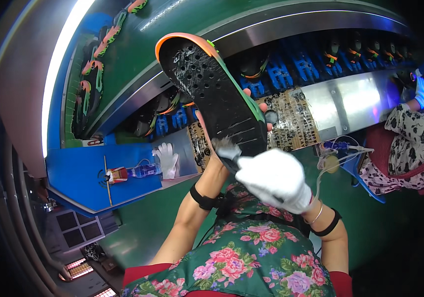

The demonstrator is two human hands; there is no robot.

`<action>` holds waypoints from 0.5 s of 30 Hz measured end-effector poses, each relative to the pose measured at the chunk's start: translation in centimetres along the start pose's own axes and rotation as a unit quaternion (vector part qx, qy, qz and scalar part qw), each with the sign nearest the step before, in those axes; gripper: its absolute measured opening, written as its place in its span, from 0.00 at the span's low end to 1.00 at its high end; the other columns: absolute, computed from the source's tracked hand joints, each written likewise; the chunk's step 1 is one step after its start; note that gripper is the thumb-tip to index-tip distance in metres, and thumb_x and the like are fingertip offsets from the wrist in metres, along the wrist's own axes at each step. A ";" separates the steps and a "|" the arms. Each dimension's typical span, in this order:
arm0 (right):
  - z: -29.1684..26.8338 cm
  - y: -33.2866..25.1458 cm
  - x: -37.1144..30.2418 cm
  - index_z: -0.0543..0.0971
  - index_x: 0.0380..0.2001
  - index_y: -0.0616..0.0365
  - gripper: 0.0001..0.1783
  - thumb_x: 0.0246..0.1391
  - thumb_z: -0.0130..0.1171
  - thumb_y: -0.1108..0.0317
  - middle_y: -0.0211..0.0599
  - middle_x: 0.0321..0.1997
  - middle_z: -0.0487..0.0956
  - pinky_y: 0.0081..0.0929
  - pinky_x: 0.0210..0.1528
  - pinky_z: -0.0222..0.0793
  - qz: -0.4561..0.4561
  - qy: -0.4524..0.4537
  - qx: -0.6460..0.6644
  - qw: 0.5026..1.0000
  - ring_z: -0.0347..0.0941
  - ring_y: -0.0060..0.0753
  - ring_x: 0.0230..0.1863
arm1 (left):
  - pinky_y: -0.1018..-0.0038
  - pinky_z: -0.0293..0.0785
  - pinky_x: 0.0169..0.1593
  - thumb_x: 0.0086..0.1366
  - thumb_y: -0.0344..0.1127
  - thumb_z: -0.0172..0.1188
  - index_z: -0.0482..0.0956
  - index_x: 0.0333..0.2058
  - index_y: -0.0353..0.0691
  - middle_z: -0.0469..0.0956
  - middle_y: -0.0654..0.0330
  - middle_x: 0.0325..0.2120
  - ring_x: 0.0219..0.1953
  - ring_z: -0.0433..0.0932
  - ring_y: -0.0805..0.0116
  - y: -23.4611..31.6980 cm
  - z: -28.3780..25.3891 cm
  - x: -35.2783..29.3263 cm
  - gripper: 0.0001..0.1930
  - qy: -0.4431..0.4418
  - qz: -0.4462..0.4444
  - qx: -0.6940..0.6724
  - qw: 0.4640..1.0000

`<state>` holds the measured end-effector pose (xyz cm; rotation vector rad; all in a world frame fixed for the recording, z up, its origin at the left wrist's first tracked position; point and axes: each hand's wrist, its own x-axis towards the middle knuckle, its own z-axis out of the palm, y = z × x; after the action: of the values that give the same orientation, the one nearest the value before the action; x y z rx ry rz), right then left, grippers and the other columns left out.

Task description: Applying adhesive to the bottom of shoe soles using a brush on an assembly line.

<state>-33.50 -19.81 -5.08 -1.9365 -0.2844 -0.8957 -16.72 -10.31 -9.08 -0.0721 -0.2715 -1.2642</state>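
Note:
My bare left hand (216,164) is wrapped round a shoe sole (231,111) from beneath, thumb on one side and fingertips past the other edge. The sole stands toe up, its black inner face towards me. Small round holes dot its toe end, wet-looking streaks cross it, and the rim is orange and green. In a white glove, my right hand (273,179) grips a brush (227,149) with a dark handle. Its greyish bristles meet the sole near the heel end, by the left edge.
Ahead runs a steel-edged line, with shoes and blue racks (280,72) beneath. More orange-rimmed soles (93,67) lie at the far left. A blue table (83,173) on the left bears a white glove (167,159) and a plastic bottle (145,171). A co-worker (409,143) sits at right.

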 end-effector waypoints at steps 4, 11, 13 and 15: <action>0.4 -0.7 -0.4 0.88 0.43 0.52 0.18 0.45 0.75 0.74 0.36 0.42 0.88 0.35 0.42 0.79 0.054 0.006 0.106 0.993 0.84 0.42 0.38 | 0.36 0.75 0.61 0.55 0.85 0.53 0.52 0.75 0.46 0.67 0.29 0.64 0.60 0.73 0.25 -0.1 1.2 -1.1 0.61 0.068 0.018 -0.019 0.997; 0.9 0.2 -0.9 0.89 0.39 0.50 0.13 0.46 0.75 0.72 0.36 0.42 0.88 0.32 0.41 0.80 0.062 -0.035 0.091 0.993 0.85 0.38 0.38 | 0.41 0.77 0.61 0.59 0.83 0.53 0.53 0.75 0.41 0.59 0.39 0.71 0.66 0.69 0.34 0.8 -0.1 -0.8 0.60 0.061 0.079 0.065 0.993; 0.1 0.4 -0.9 0.90 0.36 0.51 0.10 0.48 0.75 0.72 0.36 0.40 0.89 0.32 0.42 0.80 0.163 -0.032 0.256 0.952 0.85 0.37 0.39 | 0.42 0.77 0.61 0.59 0.83 0.53 0.54 0.75 0.40 0.58 0.40 0.71 0.67 0.68 0.36 0.9 -0.1 -1.2 0.60 0.057 0.046 0.122 0.990; -0.2 1.0 -0.6 0.90 0.36 0.53 0.10 0.48 0.75 0.73 0.37 0.40 0.89 0.31 0.43 0.80 0.138 0.014 0.136 0.981 0.85 0.37 0.40 | 0.44 0.77 0.63 0.58 0.82 0.54 0.52 0.76 0.41 0.58 0.40 0.71 0.66 0.68 0.35 1.1 0.0 -1.8 0.61 0.077 0.024 0.120 0.989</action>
<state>-33.49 -20.36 -6.07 -1.6586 -0.1115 -0.6630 -16.15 -8.34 -9.43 0.2242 -0.2840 -1.1745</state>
